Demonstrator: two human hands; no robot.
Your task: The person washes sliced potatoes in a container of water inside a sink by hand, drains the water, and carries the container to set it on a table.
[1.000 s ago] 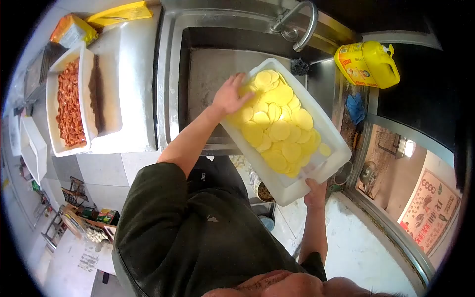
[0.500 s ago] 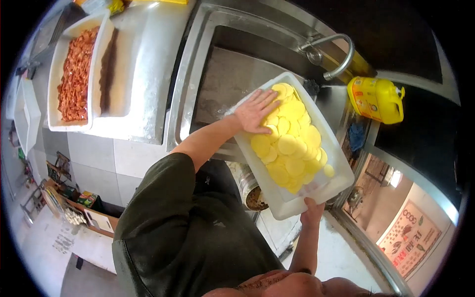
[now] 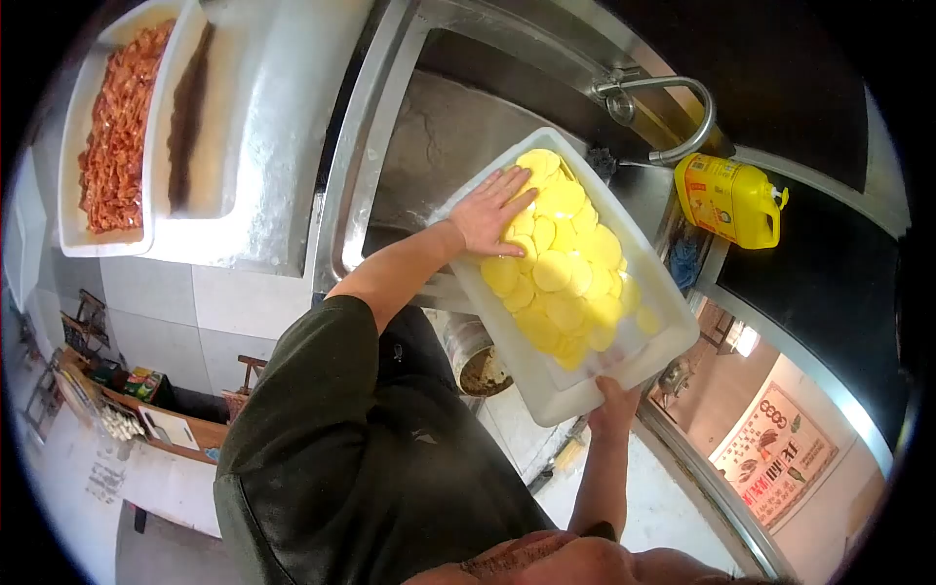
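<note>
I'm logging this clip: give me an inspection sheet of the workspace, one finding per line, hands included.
Surface: steel counter at left with pale smears; steel sink beside it.
Job's things: white tray of round yellow slices, overlapping the sink's near edge in view; whether it rests there is unclear.
Clutter: white tub of reddish pieces on the counter; yellow jug and crumpled blue item right of the sink.
Hands: left hand spread on the slices; right hand gripping the tray's near end.
Cables: nothing seen.
Surroundings: curved faucet at the sink; bucket below; printed poster at lower right.
</note>
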